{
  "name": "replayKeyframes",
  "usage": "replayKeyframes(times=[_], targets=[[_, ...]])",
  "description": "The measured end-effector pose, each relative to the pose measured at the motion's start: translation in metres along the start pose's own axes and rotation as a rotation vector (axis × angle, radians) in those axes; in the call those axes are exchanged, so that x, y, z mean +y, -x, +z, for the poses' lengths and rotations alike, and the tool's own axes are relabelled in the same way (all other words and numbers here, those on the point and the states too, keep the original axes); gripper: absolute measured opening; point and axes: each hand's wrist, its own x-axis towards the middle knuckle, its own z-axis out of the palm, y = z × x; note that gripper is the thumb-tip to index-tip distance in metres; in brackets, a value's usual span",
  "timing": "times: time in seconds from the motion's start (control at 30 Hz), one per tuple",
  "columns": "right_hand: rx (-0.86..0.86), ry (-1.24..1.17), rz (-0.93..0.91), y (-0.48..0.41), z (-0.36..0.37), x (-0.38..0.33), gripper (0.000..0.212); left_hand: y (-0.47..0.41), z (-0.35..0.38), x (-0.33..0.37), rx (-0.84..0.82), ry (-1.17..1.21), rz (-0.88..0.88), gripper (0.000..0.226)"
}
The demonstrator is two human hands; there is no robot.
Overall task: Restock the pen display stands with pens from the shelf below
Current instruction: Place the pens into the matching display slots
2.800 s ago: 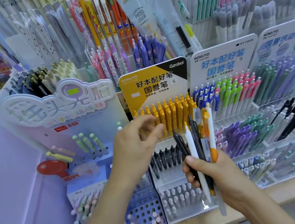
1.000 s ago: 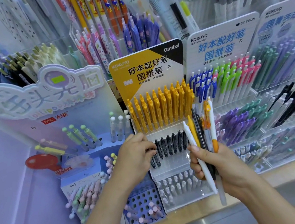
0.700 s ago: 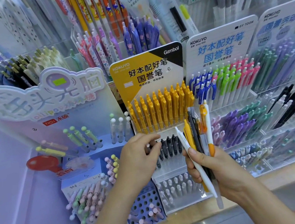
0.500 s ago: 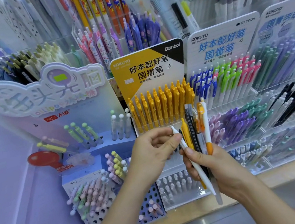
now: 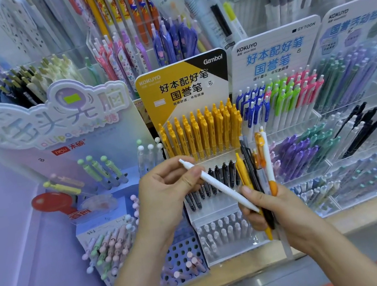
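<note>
My left hand (image 5: 166,197) pinches the upper end of a white pen (image 5: 217,183), which lies slanted from upper left to lower right. The pen's lower end still reaches into my right hand (image 5: 275,213). That hand grips a bundle of pens (image 5: 255,171), yellow, black, clear and white-orange, held upright. Both hands hover in front of the yellow-signed Kokuyo stand (image 5: 183,88), which has a row of yellow pens (image 5: 203,132), a row of black pens (image 5: 216,175) below and a row of white pens (image 5: 223,235) at the bottom.
A pastel lollipop-pen stand (image 5: 52,121) with a perforated blue tray (image 5: 181,265) is at the left. Two more Kokuyo stands (image 5: 275,57) with coloured pens are at the right. Hanging pens fill the back wall. A wooden shelf edge (image 5: 370,211) runs below the stands.
My left hand left the black pen row, reached to the bundle and took the white pen by its top. It has drawn the pen out to the upper left.
</note>
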Motion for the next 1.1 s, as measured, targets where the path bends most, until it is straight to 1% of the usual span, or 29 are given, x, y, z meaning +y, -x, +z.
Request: replayKeyframes(times=[0.1,0.17,0.27,0.33,0.37,0.43,0.47,0.5,0.57,0.67,0.73,0.87,0.93,1.0,1.1], targets=[[0.063,0.105,-0.028,0.001,-0.007,0.002,0.026,0.007,-0.007,0.006,0.007,-0.033,0.055,0.023],[0.113,0.162,-0.043,0.002,-0.013,0.004,0.031,0.012,-0.011,0.006,0.006,-0.068,0.07,0.019],[0.172,0.155,-0.06,0.005,-0.021,0.008,0.037,0.021,-0.019,0.0,-0.033,-0.19,0.058,0.012],[0.218,0.114,-0.069,0.005,-0.027,0.012,0.037,0.024,-0.023,-0.009,-0.056,-0.301,0.033,0.016],[0.237,0.087,-0.073,0.005,-0.03,0.014,0.031,0.026,-0.025,-0.016,-0.059,-0.37,0.026,0.02],[0.265,0.045,-0.083,0.006,-0.033,0.017,0.01,0.028,-0.028,-0.029,-0.062,-0.493,0.008,0.023],[0.28,0.043,-0.085,0.006,-0.035,0.019,0.006,0.029,-0.029,-0.036,-0.065,-0.532,-0.001,0.023],[0.293,0.049,-0.087,0.007,-0.037,0.021,0.008,0.029,-0.03,-0.044,-0.067,-0.559,-0.006,0.023],[0.307,0.056,-0.088,0.008,-0.04,0.025,0.011,0.031,-0.031,-0.058,-0.079,-0.592,-0.005,0.024],[0.31,0.046,-0.081,0.011,-0.04,0.03,0.006,0.035,-0.031,-0.076,-0.121,-0.643,0.032,0.029],[0.31,0.037,-0.087,0.014,-0.04,0.034,0.008,0.037,-0.031,-0.088,-0.145,-0.701,0.075,0.025],[0.317,0.036,-0.081,0.018,-0.04,0.04,0.021,0.035,-0.034,-0.11,-0.19,-0.825,0.198,0.022],[0.323,0.032,-0.081,0.02,-0.04,0.043,0.02,0.034,-0.035,-0.119,-0.225,-0.891,0.278,0.022],[0.322,0.022,-0.085,0.022,-0.041,0.046,0.015,0.033,-0.035,-0.124,-0.236,-0.898,0.322,0.021],[0.324,0.013,-0.083,0.024,-0.04,0.049,0.011,0.033,-0.032,-0.125,-0.226,-0.838,0.263,0.022]])
